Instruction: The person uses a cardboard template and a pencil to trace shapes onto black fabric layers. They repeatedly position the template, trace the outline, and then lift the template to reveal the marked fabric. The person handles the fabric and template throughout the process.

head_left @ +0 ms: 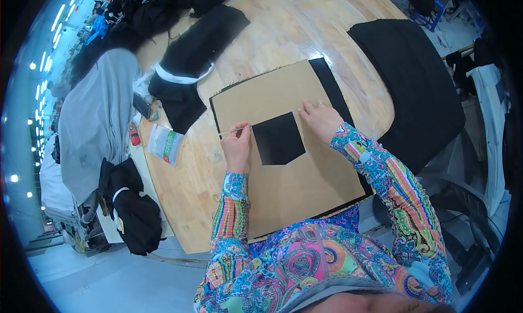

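A tan cardboard sheet [283,193] lies on black fabric [332,90], which shows along its edges. In its middle is a black five-sided, pocket-shaped patch [279,140]; whether it is a cut-out or a piece laid on top, I cannot tell. My left hand [237,147] pinches a thin, pale pen-like stick [233,130], its end close to the patch's upper left corner. On the other side, my right hand [320,120] rests on the cardboard with fingers stretched out, beside the patch's upper right corner.
A stack of black fabric [411,84] hangs over the table's right side. Black cloth bound with a white band [182,76] lies at the back left. Near the left edge are a plastic packet [165,144], a red item [134,133] and a phone-like dark object [141,105]. Grey cloth [98,122] drapes beyond.
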A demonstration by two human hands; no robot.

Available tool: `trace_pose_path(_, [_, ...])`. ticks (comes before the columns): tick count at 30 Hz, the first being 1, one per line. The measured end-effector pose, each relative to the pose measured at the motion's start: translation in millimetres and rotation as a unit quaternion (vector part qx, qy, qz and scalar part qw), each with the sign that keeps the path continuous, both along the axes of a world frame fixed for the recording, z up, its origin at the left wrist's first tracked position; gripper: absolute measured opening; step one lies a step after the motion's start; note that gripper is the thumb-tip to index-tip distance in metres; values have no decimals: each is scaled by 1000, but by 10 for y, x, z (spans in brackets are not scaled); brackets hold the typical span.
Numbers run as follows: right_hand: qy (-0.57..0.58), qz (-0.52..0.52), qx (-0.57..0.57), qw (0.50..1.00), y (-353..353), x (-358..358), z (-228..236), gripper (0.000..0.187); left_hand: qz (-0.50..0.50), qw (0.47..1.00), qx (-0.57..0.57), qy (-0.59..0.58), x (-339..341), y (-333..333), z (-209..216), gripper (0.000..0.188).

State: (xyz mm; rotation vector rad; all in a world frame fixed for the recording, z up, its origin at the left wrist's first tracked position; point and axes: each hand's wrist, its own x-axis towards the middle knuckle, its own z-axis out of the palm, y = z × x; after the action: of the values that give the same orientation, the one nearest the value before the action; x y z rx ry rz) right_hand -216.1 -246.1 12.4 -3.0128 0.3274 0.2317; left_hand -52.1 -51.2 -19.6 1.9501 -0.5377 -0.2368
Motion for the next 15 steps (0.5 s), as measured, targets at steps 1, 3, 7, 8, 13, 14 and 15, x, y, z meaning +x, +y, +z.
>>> trace_pose_path(1, [-11, -2, -4, 1000, -2, -6, -27, 46, -1, 1000, 6, -5, -15, -12, 27, 16])
trace_pose_path(3, [-33, -7, -11, 999, -8, -20, -110, 50, -4, 1000, 22, -14, -36, -31, 70, 17])
trace_pose_path(7, [-40, -5, -12, 999, -11, -23, -127, 50, -9, 998, 45, -43, -45, -35, 81, 17])
trace_pose_path(8, [-43, -5, -10, 999, -12, -20, -127, 50, -10, 997, 48, -54, -38, -30, 65, 17])
trace_pose_path(13, [-42, -5, -15, 999, -8, -20, -115, 49, 19, 999, 25, -35, 34, 47, -66, 17])
trace_pose_path(14, [-45, -7, -15, 999, -9, -20, -135, 49, 27, 1000, 4, -2, 25, 51, -66, 17])
trace_pose_path(15, [-48, -9, -14, 999, -10, -22, -148, 48, 21, 1000, -2, -1, 23, 36, -71, 16])
